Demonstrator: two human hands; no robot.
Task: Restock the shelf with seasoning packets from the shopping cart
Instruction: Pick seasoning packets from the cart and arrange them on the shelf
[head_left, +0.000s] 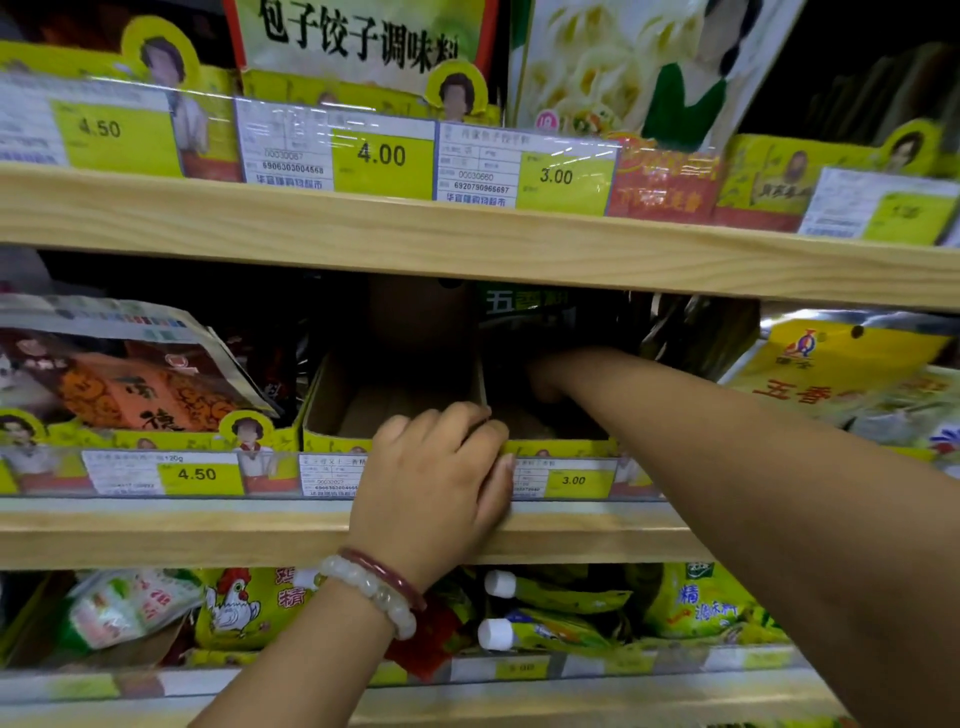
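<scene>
On the middle wooden shelf (597, 535) stand two open yellow cardboard display boxes side by side. My left hand (441, 467) grips the front rim where the left box (332, 415) meets the right box (566, 447), fingers curled over the edge. My right hand (545, 379) reaches deep into the right box, in dark shadow; what it holds is hidden. A dark green seasoning packet (524, 304) stands at the back above that hand. The left box shows only its bare cardboard floor. No shopping cart is in view.
Orange packets (130, 384) fill the box at left and yellow packets (841, 374) lie at right. Price tags (382, 156) line the upper shelf edge close above the boxes. The lower shelf holds chicken-print bags (244, 608) and white-capped tubes (550, 587).
</scene>
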